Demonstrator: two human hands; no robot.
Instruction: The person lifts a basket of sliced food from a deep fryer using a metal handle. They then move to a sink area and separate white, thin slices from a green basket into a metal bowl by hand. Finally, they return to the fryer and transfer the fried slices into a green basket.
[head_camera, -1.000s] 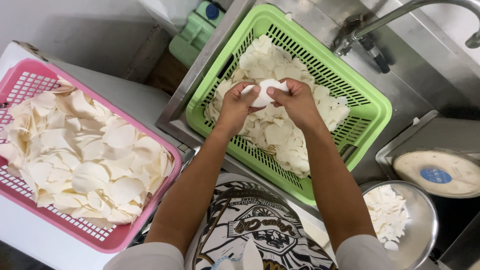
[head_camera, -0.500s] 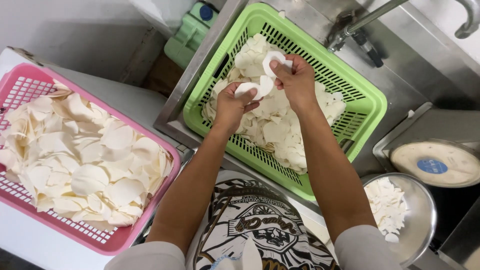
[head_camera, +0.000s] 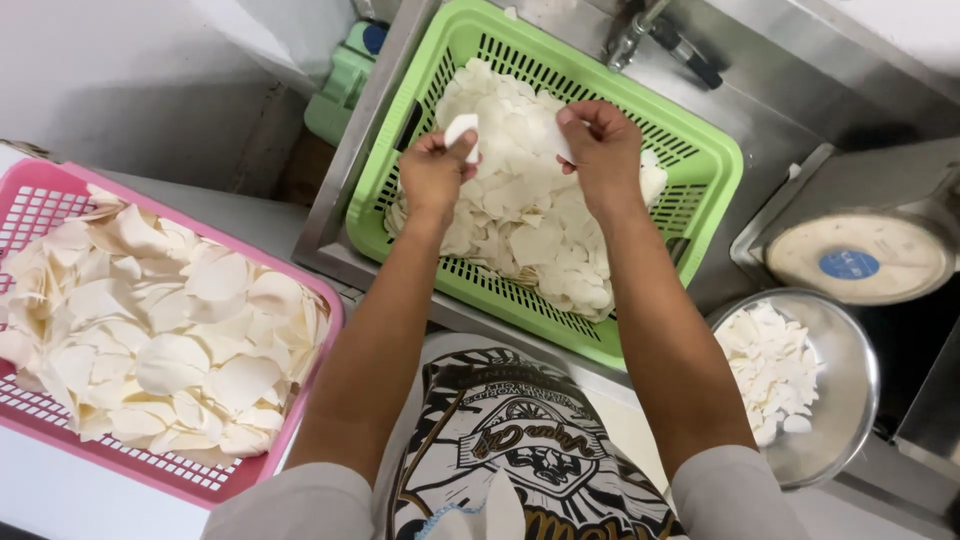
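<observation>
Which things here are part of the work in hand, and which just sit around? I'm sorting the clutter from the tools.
In use: left hand with a white slice; right hand with another slice; green basket; pink basket.

Lying about: metal bowl, tap, round lid, green bottle.

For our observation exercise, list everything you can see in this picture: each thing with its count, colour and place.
green basket: one, in the sink, holding white slices
white slices: many, heaped in the green basket
pink basket: one, at left, full of pale slices
metal bowl: one, silver, lower right, holding white bits
tap: one, metal, above the green basket
round lid: one, cream with blue centre, right
left hand: holds a white slice
right hand: holds a slice over the green basket
</observation>
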